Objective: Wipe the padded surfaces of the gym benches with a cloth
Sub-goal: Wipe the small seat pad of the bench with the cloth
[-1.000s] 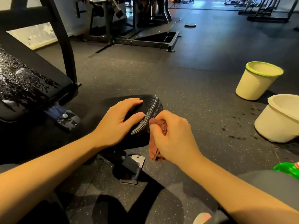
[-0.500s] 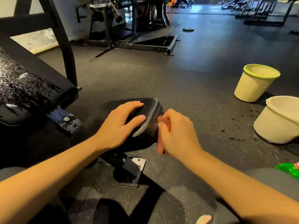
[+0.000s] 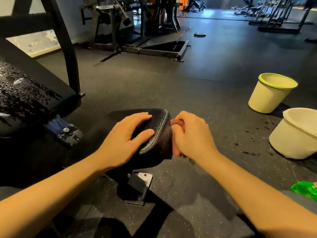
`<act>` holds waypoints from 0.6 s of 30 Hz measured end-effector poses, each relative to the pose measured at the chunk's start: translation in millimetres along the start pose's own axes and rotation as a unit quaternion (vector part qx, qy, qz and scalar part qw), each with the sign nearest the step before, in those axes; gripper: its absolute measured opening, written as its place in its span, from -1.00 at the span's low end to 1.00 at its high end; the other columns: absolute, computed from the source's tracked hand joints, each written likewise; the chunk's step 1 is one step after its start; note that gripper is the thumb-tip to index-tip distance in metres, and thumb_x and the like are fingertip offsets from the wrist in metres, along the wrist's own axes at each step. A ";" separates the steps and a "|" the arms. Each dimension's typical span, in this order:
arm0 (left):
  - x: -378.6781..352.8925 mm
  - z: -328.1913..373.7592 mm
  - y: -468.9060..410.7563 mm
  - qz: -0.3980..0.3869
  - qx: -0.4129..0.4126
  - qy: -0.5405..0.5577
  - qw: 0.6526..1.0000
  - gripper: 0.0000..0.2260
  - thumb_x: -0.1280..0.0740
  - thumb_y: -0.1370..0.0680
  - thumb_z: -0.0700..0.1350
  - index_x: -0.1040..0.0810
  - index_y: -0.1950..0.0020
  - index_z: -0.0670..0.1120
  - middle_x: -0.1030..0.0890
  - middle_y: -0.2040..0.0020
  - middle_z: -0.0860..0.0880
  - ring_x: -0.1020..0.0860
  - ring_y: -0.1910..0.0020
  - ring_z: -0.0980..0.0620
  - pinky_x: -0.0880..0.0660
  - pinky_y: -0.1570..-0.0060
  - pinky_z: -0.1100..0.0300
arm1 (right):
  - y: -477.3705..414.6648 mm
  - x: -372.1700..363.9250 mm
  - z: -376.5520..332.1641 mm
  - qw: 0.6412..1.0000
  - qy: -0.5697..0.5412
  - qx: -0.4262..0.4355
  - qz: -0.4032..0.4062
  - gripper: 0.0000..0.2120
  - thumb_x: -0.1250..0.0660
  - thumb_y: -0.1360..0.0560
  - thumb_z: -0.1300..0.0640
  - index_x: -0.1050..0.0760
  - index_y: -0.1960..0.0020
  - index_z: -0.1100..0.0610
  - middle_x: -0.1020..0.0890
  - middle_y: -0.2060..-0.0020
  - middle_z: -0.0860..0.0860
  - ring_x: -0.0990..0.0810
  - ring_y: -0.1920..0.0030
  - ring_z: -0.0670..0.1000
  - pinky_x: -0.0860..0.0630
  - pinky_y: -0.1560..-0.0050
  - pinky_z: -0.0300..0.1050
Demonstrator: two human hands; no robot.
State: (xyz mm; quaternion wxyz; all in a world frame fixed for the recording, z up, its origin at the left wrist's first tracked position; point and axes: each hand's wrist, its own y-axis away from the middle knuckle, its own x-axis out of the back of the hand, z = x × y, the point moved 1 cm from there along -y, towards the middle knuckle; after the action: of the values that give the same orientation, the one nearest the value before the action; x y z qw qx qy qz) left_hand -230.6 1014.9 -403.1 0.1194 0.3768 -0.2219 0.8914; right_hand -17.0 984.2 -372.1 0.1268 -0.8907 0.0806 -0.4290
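**Cloth pressed to the side wall of the seat pad**

Both forearms reach in from the bottom of the view. The left hand (image 3: 127, 140) lies flat on top of the small black seat pad (image 3: 162, 124), fingers nearly straight and spread over the far part of the top, thumb stretched along the stitched seam; it grips nothing and only rests there. The right hand (image 3: 192, 136) is clenched, knuckles up, its fingers curled round a reddish-brown cloth (image 3: 176, 121).

The cloth is bunched inside that fist. A fold shows at the thumb and a second bit shows below the palm. It sits against the pad's right side wall, just under the seam, so the two hands flank the pad's right edge with the seam between them.

The pad's rounded end points away from the person. A metal bracket (image 3: 140, 184) sticks out beneath it, near the speckled rubber floor (image 3: 188, 86). To the left, the larger back pad (image 3: 25, 100) slopes upward, beaded with water drops. To the right, well apart from the fist, stand a cream bucket with a green rim (image 3: 271, 93) and a plain cream bucket (image 3: 298, 134), with dark splashes on the floor between the buckets and the pad. A green bottle (image 3: 303, 189) peeks in by the right forearm. The floor beyond the pad lies open as far as the machine frame (image 3: 137, 48).
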 end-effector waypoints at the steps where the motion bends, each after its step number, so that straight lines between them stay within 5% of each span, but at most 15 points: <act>1: 0.2 0.1 0.4 0.001 0.001 -0.001 1.000 -0.46 -0.16 -0.58 0.35 -0.41 -0.50 0.17 -0.42 -0.47 0.26 -0.36 -0.44 0.29 -0.32 -0.45 0.12 | -7.3 -0.6 4.2 1.000 0.002 -0.014 -0.002 -0.92 -0.28 -0.58 0.17 -0.56 0.01 0.05 -0.67 -0.02 -0.09 -0.63 -0.06 0.07 -0.52 -0.04 -0.01; 6: -0.9 0.1 3.1 0.017 -0.010 0.003 1.000 -0.47 -0.18 -0.58 0.34 -0.42 -0.51 0.18 -0.42 -0.48 0.28 -0.35 -0.45 0.32 -0.31 -0.45 0.17 | 39.4 -0.1 -21.4 0.994 -0.031 0.099 -0.027 -0.91 -0.31 -0.57 0.15 -0.55 0.02 -0.02 -0.58 0.13 -0.16 -0.59 0.16 -0.01 -0.50 0.11 -0.04; 10: 1.0 -0.1 0.6 0.008 -0.003 -0.003 1.000 -0.47 -0.17 -0.58 0.35 -0.42 -0.50 0.18 -0.42 -0.47 0.29 -0.35 -0.45 0.30 -0.33 -0.46 0.10 | -20.2 2.1 3.6 1.000 0.010 -0.009 -0.006 -0.91 -0.32 -0.57 0.13 -0.59 -0.01 0.01 -0.68 0.04 -0.07 -0.63 -0.04 0.10 -0.52 -0.02 0.00; 15: -0.8 0.1 3.8 0.016 -0.008 0.010 1.000 -0.49 -0.19 -0.58 0.34 -0.42 -0.50 0.20 -0.41 -0.47 0.31 -0.35 -0.46 0.29 -0.33 -0.47 0.08 | 31.5 0.3 -16.9 0.996 -0.019 0.079 -0.034 -0.92 -0.30 -0.59 0.13 -0.56 0.02 0.01 -0.60 0.11 -0.16 -0.59 0.06 -0.03 -0.48 0.03 -0.05; 18: 0.3 0.5 1.0 0.014 -0.003 0.002 1.000 -0.50 -0.19 -0.58 0.34 -0.42 -0.49 0.21 -0.41 -0.46 0.32 -0.35 -0.46 0.30 -0.32 -0.47 0.09 | -3.8 0.1 3.8 0.999 0.014 0.031 -0.026 -0.90 -0.28 -0.57 0.11 -0.56 0.03 -0.04 -0.65 0.10 -0.12 -0.62 0.00 0.03 -0.52 0.00 -0.01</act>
State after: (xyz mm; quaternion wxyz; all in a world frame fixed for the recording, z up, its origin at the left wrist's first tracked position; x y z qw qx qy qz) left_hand -230.8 1013.7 -402.8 0.1082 0.3715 -0.2299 0.8930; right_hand -13.8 988.4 -373.2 0.1420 -0.8819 0.0459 -0.4472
